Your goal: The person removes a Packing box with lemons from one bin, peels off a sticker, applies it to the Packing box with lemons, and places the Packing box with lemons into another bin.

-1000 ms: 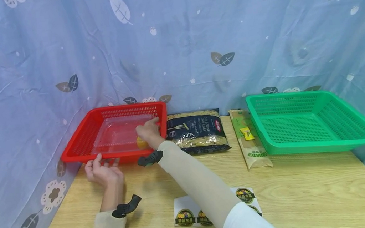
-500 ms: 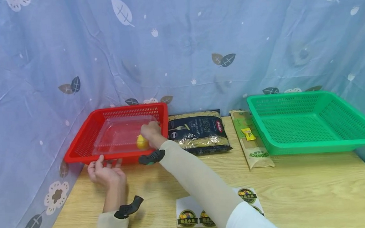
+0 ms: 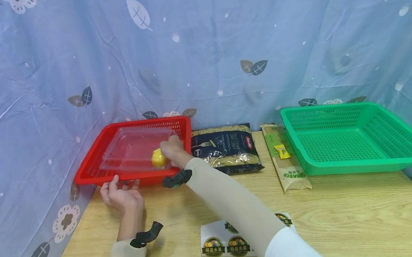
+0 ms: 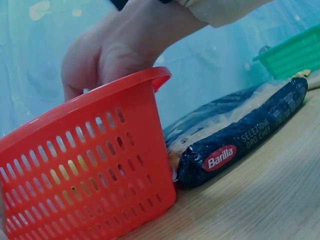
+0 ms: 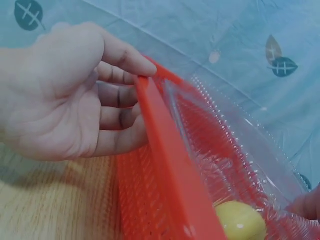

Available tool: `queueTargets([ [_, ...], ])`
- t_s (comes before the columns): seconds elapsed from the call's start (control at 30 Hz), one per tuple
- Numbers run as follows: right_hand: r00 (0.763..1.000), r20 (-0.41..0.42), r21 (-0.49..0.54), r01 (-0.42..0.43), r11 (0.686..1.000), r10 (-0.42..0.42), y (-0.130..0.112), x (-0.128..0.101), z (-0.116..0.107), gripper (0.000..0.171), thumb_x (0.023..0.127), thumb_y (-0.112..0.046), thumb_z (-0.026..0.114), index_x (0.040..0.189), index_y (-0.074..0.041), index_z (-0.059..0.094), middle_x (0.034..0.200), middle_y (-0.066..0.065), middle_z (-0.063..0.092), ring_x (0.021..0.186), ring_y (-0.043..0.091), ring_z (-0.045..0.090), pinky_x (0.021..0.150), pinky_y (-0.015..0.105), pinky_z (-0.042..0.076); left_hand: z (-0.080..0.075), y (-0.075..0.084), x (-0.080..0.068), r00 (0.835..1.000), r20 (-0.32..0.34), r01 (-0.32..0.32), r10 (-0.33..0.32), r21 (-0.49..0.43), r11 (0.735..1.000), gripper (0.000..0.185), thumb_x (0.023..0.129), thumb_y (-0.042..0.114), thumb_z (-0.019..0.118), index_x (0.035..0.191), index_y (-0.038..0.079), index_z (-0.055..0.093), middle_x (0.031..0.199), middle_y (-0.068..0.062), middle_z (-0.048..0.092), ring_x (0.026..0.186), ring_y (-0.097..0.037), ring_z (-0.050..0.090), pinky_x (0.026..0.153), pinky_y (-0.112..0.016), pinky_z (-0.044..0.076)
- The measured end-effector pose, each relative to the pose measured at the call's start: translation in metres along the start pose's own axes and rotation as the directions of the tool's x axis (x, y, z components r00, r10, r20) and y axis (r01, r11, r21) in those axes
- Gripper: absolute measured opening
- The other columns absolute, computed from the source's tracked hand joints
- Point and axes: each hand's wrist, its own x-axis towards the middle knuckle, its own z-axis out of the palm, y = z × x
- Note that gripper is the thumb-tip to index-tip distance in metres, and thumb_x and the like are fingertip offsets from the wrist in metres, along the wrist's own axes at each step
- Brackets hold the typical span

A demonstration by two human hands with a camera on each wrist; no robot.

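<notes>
My left hand [image 3: 124,195] grips the front rim of the red basket [image 3: 86,181], thumb on top and fingers below the rim. Inside that basket lies a clear plastic tray [image 3: 129,144] with a beaded edge. My right hand [image 3: 174,150] reaches over the basket's front and pinches the tray's right side; in the right wrist view only a fingertip [image 5: 307,204] shows on the plastic. A yellow, lemon-like fruit [image 5: 242,222] sits close to the right hand, near the front wall. I cannot tell whether it is inside the tray or beside it.
Right of the red basket lies a Barilla pasta bag [image 3: 226,149]. A long noodle packet [image 3: 289,166] with a small yellow packet [image 3: 282,151] on top lies against a green basket [image 3: 339,166]. A sticker sheet [image 3: 215,240] lies in front, partly under the right arm.
The clear tray has shifted and tilted slightly, its back edge higher and further left. The yellow fruit shows more fully. The left hand has stayed on the rim; the right has moved little.
</notes>
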Motion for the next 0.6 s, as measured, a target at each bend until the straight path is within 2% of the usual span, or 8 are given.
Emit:
queueTargets([
  [0.1,0.999,0.031,0.036,0.003,0.999,-0.005,-0.003,-0.002,-0.004,0.031,0.098,-0.016,0.061,0.127,-0.009,0.049,0.110,0.009,0.057,0.100,0.026,0.059,0.091,0.048,0.057,-0.001,0.001,-0.001,1.000,0.003,0.008,-0.008,-0.005,1.000,0.016,0.093,0.007,0.064,0.103,0.009,0.051,0.108,-0.011,0.056,0.074,-0.026,0.051,0.056,-0.036,0.052],
  [0.27,0.998,0.063,0.062,-0.014,0.998,0.010,-0.008,-0.004,-0.013,0.040,0.101,-0.022,0.062,0.135,-0.010,0.045,0.118,0.009,0.054,0.107,0.028,0.056,0.091,0.054,0.056,-0.001,0.001,-0.001,1.000,-0.004,0.022,-0.022,-0.003,1.000,0.020,0.093,0.007,0.063,0.108,0.008,0.050,0.111,-0.010,0.056,0.081,-0.028,0.053,0.058,-0.036,0.054],
  [0.43,0.997,0.074,0.026,0.007,1.000,-0.009,-0.016,-0.009,-0.022,0.042,0.101,-0.024,0.063,0.136,-0.010,0.045,0.120,0.009,0.054,0.109,0.029,0.057,0.086,0.055,0.058,-0.002,0.002,0.000,1.000,0.002,0.010,-0.010,-0.020,1.000,0.019,0.092,0.007,0.064,0.101,0.010,0.048,0.108,-0.009,0.056,0.075,-0.027,0.051,0.054,-0.035,0.053],
  [0.6,0.997,0.077,0.016,0.023,1.000,-0.024,-0.023,-0.018,-0.033,0.042,0.100,-0.025,0.064,0.136,-0.011,0.046,0.119,0.008,0.055,0.106,0.029,0.058,0.079,0.051,0.060,-0.003,0.002,0.002,1.000,0.010,0.014,-0.014,-0.015,1.000,0.021,0.091,0.008,0.067,0.102,0.010,0.049,0.115,-0.009,0.057,0.080,-0.028,0.055,0.057,-0.035,0.055],
])
